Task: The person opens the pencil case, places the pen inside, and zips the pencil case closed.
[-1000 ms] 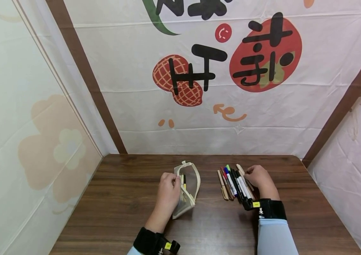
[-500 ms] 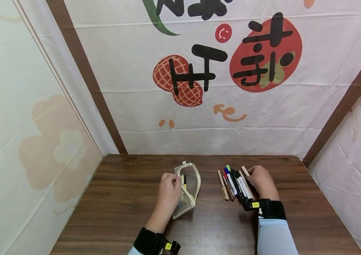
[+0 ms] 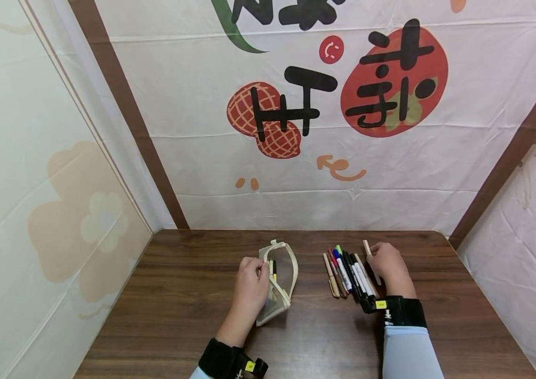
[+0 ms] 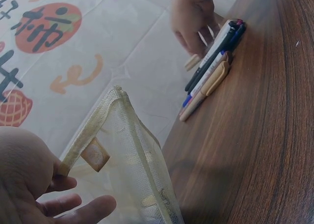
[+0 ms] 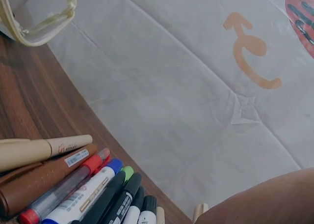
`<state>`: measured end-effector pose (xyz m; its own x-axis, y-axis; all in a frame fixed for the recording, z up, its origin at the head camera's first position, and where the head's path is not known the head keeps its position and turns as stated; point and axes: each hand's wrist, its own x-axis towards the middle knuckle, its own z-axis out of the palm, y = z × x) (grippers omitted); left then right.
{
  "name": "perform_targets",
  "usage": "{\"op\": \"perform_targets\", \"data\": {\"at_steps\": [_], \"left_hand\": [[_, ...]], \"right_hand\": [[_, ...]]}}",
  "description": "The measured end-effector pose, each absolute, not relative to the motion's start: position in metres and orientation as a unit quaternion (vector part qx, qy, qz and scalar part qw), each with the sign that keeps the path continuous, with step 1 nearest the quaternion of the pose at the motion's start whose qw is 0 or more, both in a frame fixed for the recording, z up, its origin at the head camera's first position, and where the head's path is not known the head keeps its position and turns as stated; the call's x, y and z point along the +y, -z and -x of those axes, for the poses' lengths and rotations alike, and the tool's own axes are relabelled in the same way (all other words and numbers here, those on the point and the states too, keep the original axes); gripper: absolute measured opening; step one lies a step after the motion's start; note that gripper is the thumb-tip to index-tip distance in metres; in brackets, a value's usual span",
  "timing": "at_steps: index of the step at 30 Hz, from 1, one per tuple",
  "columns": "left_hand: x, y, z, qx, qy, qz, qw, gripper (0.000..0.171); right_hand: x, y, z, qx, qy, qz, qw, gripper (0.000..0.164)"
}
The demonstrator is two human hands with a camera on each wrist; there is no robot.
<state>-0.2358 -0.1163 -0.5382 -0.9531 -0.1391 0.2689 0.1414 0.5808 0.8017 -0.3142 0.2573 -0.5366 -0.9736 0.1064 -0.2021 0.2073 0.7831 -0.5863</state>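
Observation:
My left hand (image 3: 251, 279) pinches the rim of a cream mesh zip pouch (image 3: 287, 271), which stands with its mouth spread. A few pens, one with yellow and black on it, show inside. In the left wrist view, thumb and finger hold the pouch's edge near a small tan tag (image 4: 96, 155). My right hand (image 3: 388, 266) holds a beige pen (image 3: 367, 246) at the right end of a row of pens; its cap end sticks out past the fingers. The right wrist view shows only part of that hand (image 5: 260, 204) and the pen's tip (image 5: 200, 210).
Several pens lie side by side on the wooden table (image 3: 178, 295), among them a tan pen (image 5: 24, 153), a brown marker (image 5: 46, 177) and a white marker with a blue cap (image 5: 83, 194). A printed white cloth (image 3: 192, 158) hangs behind the table's back edge.
The beige pen has slid right and tilted away from the row in my right hand, and a gap now shows beside the others. My left hand and the pouch stay put.

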Motion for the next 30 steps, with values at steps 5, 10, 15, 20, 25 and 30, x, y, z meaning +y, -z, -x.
{"op": "perform_targets", "data": {"at_steps": [5, 10, 15, 20, 25, 30], "left_hand": [[-0.117, 0.537, 0.237, -0.875, 0.46, 0.0, 0.152, 0.023], [-0.117, 0.538, 0.237, -0.873, 0.461, 0.0, 0.155, 0.023], [-0.117, 0.538, 0.237, -0.874, 0.462, -0.002, 0.148, 0.023], [-0.118, 0.536, 0.236, -0.874, 0.463, 0.0, 0.146, 0.024], [-0.117, 0.535, 0.235, -0.874, 0.463, 0.0, 0.149, 0.024], [-0.118, 0.537, 0.236, -0.874, 0.462, -0.003, 0.149, 0.024]], "right_hand": [[0.254, 0.534, 0.315, 0.939, 0.329, -0.083, 0.056, 0.051], [0.25, 0.536, 0.317, 0.925, 0.368, -0.085, 0.027, 0.056], [0.24, 0.536, 0.318, 0.891, 0.448, -0.077, 0.014, 0.067], [0.22, 0.532, 0.32, 0.852, 0.521, -0.05, 0.008, 0.075], [0.196, 0.528, 0.322, 0.816, 0.577, -0.032, 0.011, 0.074], [0.173, 0.525, 0.321, 0.808, 0.589, -0.008, 0.007, 0.073]]}}
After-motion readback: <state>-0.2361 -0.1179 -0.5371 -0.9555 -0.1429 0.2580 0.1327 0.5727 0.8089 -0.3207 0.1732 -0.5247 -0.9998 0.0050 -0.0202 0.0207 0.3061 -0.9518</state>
